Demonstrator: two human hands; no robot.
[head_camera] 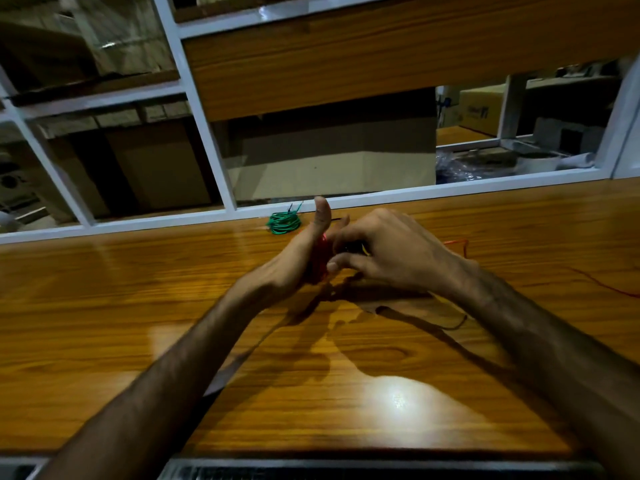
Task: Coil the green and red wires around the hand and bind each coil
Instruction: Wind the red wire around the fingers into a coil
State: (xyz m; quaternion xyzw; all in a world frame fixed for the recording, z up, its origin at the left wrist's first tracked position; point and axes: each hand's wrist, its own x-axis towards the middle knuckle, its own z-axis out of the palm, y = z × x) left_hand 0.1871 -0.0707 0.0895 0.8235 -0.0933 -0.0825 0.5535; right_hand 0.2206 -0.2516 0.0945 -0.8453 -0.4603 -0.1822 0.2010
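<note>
The left hand (304,251) is held edge-on above the table (138,306), thumb raised straight up; the red coil (321,259) is seen wound round its palm and fingers, though how those fingers lie behind the turns cannot be told; the right hand (384,251) is pressed close against the coil, fingers curled, and something appears to be pinched there, probably the red wire itself, though blur hides the pinch; a dark object with a yellow fleck is glimpsed under the right fingers and cannot be identified.

Outward from the hands, the loose red tail (457,242) is seen rising behind the right wrist and trailing off over the table to the right edge; the green coil (284,223) is lying at the far edge of the table, just beside the white frame (415,194), its ends sticking up, already wound and seemingly bound; so the red wire is judged to be the half not yet finished.

The risks are judged as follows: if tension is lost at the pinch, the turns may spring loose or slide off the fingertips; if the tail is snagged on the table edge or kinked, a turn may be pulled crooked; if the binding is begun with the coil slack, the bundle may be left loose; if the thumb is lowered too early, the turns may be trapped.
</note>
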